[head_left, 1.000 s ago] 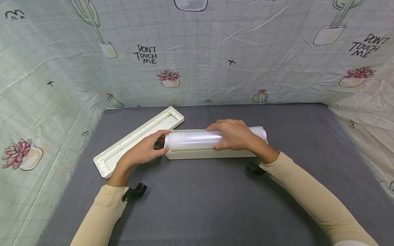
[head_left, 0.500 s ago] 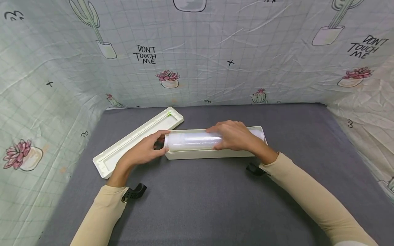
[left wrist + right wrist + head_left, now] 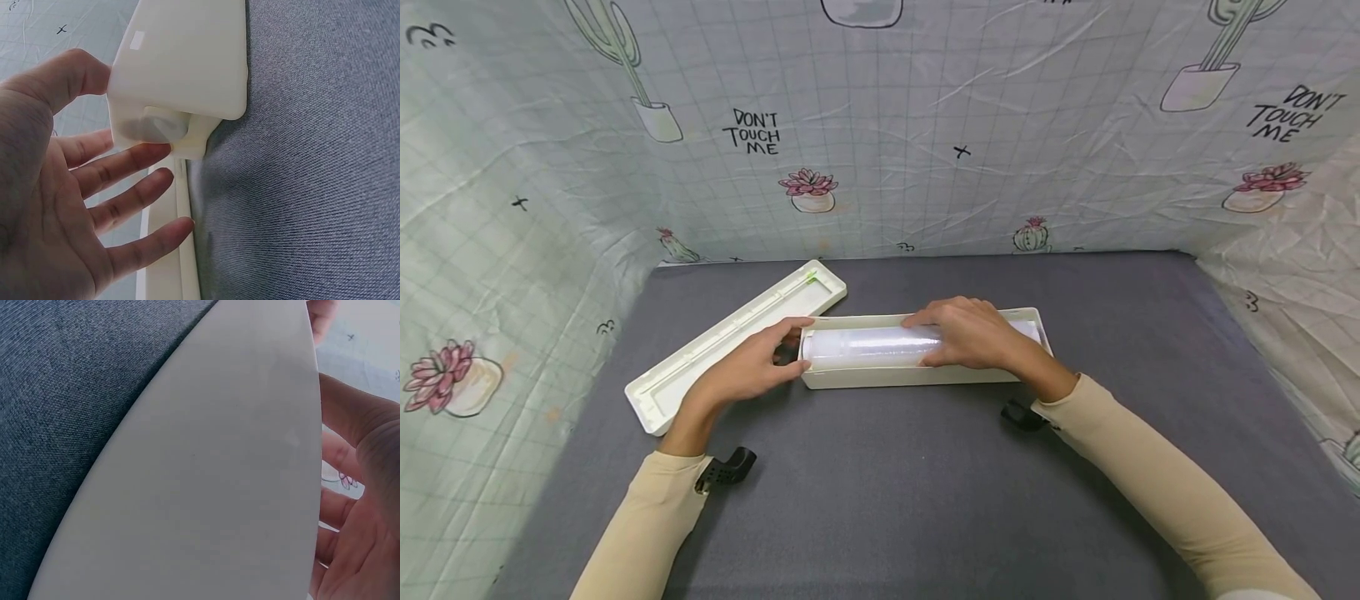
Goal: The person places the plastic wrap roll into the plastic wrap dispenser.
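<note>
A roll of clear plastic wrap (image 3: 865, 343) lies lengthwise inside a long cream dispenser box (image 3: 910, 379). My right hand (image 3: 973, 335) reaches over the roll from above and grips it right of the middle, thumb on the near side and fingers on the far side. At the box's left end, my left hand (image 3: 748, 365) pinches the corners between thumb and index finger; its other fingers (image 3: 134, 194) stretch out under the end in the left wrist view. The box's long side fills the right wrist view, where its wall hides the right fingertips.
Behind the left hand, a long cream lid (image 3: 730, 337) lies slanted, inner side up, with a green bit near its far end. Dark grey cloth (image 3: 910, 500) covers the table. Printed fabric (image 3: 880, 150) encloses the back and sides.
The right hand has lowered the roll's right end, which now sits down inside the box. My left hand has stayed at the left end.
</note>
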Tool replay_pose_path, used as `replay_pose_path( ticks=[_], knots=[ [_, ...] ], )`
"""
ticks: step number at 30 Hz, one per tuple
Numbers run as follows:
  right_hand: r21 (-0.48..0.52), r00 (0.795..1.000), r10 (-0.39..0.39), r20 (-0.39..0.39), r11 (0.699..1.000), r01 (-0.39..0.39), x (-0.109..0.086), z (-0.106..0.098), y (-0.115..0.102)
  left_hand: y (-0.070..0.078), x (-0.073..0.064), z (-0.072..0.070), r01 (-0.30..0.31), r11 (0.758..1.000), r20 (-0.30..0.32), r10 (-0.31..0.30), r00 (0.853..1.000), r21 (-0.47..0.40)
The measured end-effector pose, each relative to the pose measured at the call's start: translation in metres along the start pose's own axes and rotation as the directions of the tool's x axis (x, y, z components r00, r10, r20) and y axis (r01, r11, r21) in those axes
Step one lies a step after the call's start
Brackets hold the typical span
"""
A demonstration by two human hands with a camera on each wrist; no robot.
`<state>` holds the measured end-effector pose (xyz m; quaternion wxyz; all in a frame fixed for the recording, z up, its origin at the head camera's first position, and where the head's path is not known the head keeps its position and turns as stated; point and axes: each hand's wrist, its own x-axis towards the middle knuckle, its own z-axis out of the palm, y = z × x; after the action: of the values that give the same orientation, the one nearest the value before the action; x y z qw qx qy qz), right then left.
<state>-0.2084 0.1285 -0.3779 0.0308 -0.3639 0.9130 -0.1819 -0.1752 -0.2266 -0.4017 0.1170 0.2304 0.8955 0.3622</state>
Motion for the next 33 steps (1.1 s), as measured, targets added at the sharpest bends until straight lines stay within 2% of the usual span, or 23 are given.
replay_pose_path(
  ticks=[5, 12, 23, 33],
  knots=[
    [0.056, 1.000, -0.020, -0.006, 0.998, 0.020, -0.003, -0.002, 0.004, -0.002, 0.000, -0.001, 0.002, 1.000, -0.001, -0.002, 1.000, 0.001],
    [0.141, 1.000, 0.004, -0.007, 0.990, -0.003, -0.012, -0.013, 0.011, -0.002, 0.000, -0.001, -0.005, 1.000, -0.001, 0.005, 1.000, 0.007],
    [0.226, 1.000, 0.001, 0.020, 0.974, -0.006, -0.033, -0.029, 0.034, -0.001, 0.000, 0.000, -0.009, 1.000, 0.000, 0.009, 1.000, 0.008],
    [0.242, 0.997, 0.064, 0.032, 0.968, -0.070, -0.053, -0.043, 0.049, -0.002, 0.000, 0.000, -0.008, 1.000, -0.001, 0.008, 1.000, 0.001]
  ],
)
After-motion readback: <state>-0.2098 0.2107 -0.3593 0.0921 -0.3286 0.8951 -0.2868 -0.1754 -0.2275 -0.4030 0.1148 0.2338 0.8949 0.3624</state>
